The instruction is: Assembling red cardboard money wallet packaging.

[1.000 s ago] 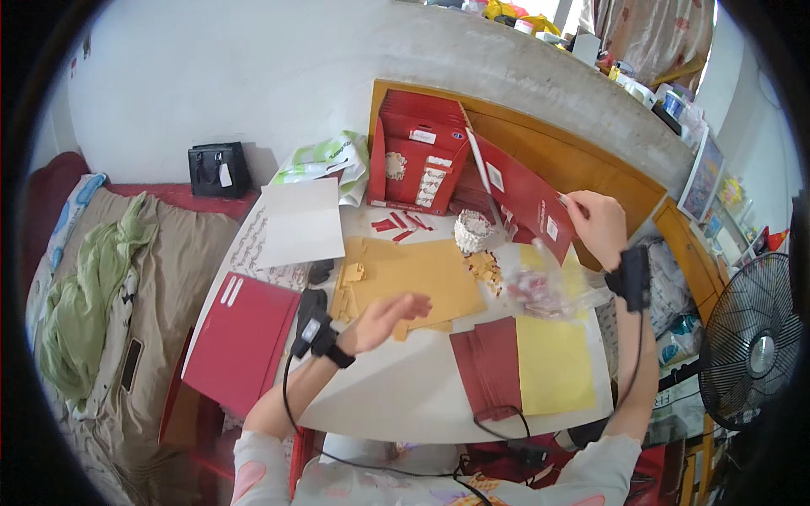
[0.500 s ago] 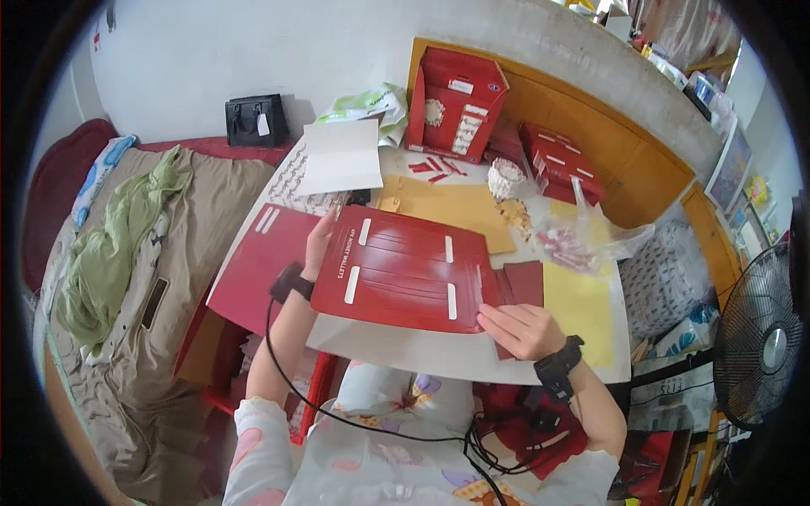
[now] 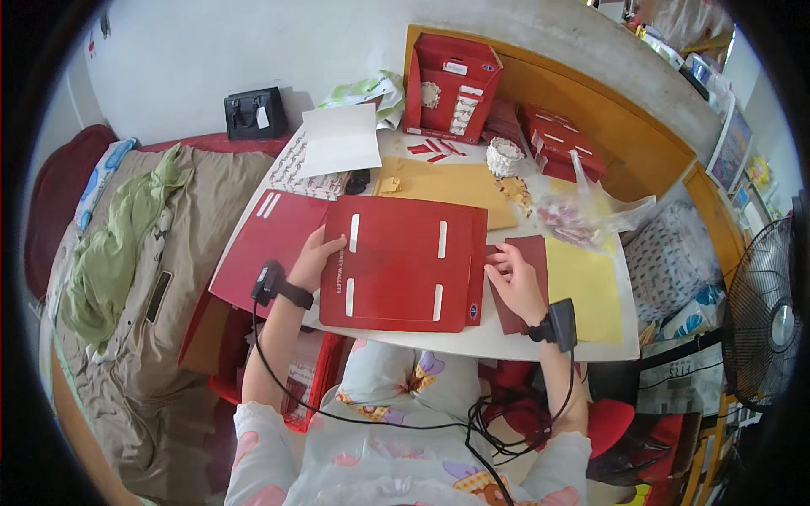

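Observation:
A red cardboard panel (image 3: 395, 278) with several white slots lies almost flat before me at the table's front edge. A narrow red strip with a small round blue mark shows along its right side. My left hand (image 3: 314, 260) grips the panel's left edge, thumb on top and the other fingers hidden beneath. Just beside the right edge is my right hand (image 3: 516, 278), its fingers loosely bent and apart; it seems to hold nothing. Under that hand lies a dark red sheet (image 3: 528, 295). Another red panel (image 3: 268, 232) lies to the left.
At the back stands a red display box (image 3: 451, 93), with a red carton (image 3: 561, 139) to its right. A white ornate cup (image 3: 504, 158), a clear plastic bag (image 3: 582, 211), yellow sheets (image 3: 584, 291) and a white sheet (image 3: 342, 139) lie about. A fan (image 3: 772, 320) stands at right.
The red panel has gone from tilted to nearly flat and squared to me. My right hand has let go of its lower right corner and moved up beside the right edge.

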The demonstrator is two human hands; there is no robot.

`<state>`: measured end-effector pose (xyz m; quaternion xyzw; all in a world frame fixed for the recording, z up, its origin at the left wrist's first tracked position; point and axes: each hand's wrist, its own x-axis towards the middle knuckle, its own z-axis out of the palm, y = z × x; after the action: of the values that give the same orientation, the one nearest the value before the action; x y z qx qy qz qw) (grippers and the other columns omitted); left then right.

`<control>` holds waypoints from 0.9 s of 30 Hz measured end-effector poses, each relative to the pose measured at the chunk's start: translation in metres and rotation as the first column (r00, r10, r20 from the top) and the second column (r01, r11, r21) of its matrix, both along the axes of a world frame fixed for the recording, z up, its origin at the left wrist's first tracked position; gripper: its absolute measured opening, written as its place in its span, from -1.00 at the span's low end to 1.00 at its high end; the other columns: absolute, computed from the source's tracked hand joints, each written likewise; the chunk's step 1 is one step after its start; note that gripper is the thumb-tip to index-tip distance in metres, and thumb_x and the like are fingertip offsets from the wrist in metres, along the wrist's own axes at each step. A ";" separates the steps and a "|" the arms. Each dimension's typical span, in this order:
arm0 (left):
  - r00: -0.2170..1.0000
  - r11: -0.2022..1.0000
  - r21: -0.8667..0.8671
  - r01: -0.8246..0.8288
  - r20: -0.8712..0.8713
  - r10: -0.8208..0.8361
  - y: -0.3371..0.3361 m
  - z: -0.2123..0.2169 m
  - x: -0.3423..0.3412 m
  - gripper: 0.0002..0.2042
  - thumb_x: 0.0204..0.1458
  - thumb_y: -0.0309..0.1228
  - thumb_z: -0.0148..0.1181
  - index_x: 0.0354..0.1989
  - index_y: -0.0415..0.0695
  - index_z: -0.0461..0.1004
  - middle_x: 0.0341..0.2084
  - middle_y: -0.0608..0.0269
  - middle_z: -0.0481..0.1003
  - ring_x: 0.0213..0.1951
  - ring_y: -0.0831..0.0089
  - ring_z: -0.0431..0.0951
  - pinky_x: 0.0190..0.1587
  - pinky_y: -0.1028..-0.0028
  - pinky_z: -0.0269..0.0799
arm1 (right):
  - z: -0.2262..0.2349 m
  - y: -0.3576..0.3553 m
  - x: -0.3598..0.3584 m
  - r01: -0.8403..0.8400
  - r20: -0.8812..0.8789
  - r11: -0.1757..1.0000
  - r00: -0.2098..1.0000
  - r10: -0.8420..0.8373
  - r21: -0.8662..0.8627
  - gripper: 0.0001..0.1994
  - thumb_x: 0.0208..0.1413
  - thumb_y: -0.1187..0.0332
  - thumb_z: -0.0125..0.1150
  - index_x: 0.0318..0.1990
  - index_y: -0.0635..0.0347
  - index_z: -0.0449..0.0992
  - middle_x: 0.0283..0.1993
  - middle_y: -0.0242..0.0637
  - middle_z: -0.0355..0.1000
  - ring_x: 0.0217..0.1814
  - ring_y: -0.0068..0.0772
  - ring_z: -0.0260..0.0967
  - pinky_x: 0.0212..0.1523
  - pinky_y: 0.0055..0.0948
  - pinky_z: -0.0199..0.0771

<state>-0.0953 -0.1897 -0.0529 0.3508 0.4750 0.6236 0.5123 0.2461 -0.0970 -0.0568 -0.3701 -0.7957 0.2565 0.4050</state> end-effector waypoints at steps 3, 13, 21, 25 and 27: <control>0.999 0.997 0.066 -0.033 0.034 0.031 0.004 0.002 0.003 -0.70 0.11 -0.56 -0.03 0.04 -0.28 0.30 -0.22 0.25 0.49 -0.27 0.54 0.53 -0.21 0.53 0.49 | 0.003 0.018 -0.006 -0.140 -0.247 0.939 0.967 0.061 -0.316 -0.78 0.10 0.49 0.14 -0.08 0.30 0.42 -0.31 -0.30 0.50 -0.28 -0.59 0.43 -0.29 -0.61 0.42; 0.999 0.990 0.140 -0.011 0.049 0.004 0.041 0.010 0.001 -0.69 0.09 -0.57 -0.01 0.04 -0.29 0.29 -0.22 0.24 0.48 -0.28 0.57 0.53 -0.22 0.53 0.50 | 0.022 0.057 -0.013 -0.316 -0.365 0.866 0.915 0.171 -0.387 -0.79 0.06 0.58 0.06 -0.12 0.29 0.32 -0.27 -0.31 0.49 -0.28 -0.66 0.40 -0.24 -0.63 0.39; 1.000 0.990 0.137 -0.018 0.005 0.018 0.055 -0.003 -0.002 -0.61 0.07 -0.59 -0.01 0.11 -0.30 0.25 -0.12 0.21 0.46 -0.15 0.53 0.49 -0.08 0.49 0.43 | 0.011 0.062 -0.021 -0.199 -0.288 0.905 0.953 0.090 -0.375 -0.80 0.03 0.60 0.04 -0.17 0.25 0.27 -0.30 -0.29 0.51 -0.34 -0.67 0.38 -0.32 -0.64 0.36; 1.000 0.992 0.128 0.000 0.000 0.000 0.054 -0.010 0.001 -0.61 0.08 -0.59 -0.02 0.13 -0.27 0.25 -0.08 0.22 0.45 -0.10 0.52 0.47 -0.03 0.49 0.39 | 0.002 0.059 -0.017 -0.177 -0.324 0.911 0.945 0.051 -0.373 -0.80 0.01 0.62 0.05 -0.20 0.26 0.27 -0.35 -0.30 0.51 -0.38 -0.71 0.36 -0.35 -0.66 0.33; 1.000 0.993 0.116 -0.006 -0.015 0.008 0.051 -0.010 0.002 -0.63 0.09 -0.58 -0.02 0.12 -0.27 0.25 -0.07 0.22 0.44 -0.10 0.52 0.46 -0.04 0.49 0.39 | 0.001 0.058 -0.015 -0.170 -0.334 0.915 0.942 0.042 -0.365 -0.80 0.01 0.61 0.06 -0.19 0.27 0.28 -0.35 -0.30 0.51 -0.38 -0.70 0.36 -0.34 -0.65 0.34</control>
<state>-0.0937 -0.1390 -0.0632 0.3832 0.4432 0.6492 0.4850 0.2307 -0.0388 -0.0554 -0.3523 -0.6718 0.4877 0.4322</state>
